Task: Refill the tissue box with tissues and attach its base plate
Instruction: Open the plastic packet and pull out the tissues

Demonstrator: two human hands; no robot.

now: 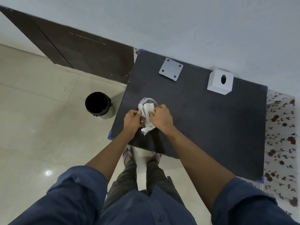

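Observation:
A pack of white tissues in clear plastic wrap lies near the left front of the black table. My left hand grips the wrap's left side. My right hand is closed on the stack of tissues from the right. The wrap's far end bulges loose and open beyond the tissues. A white cube tissue box with a round hole in its top stands at the back right. Its flat white base plate, with dark pads at the corners, lies at the back centre, apart from the box.
A black-lined waste bin stands on the tiled floor left of the table. A dark door is at the back left. The wall runs behind the table. Floral-patterned cloth shows along the table's right side.

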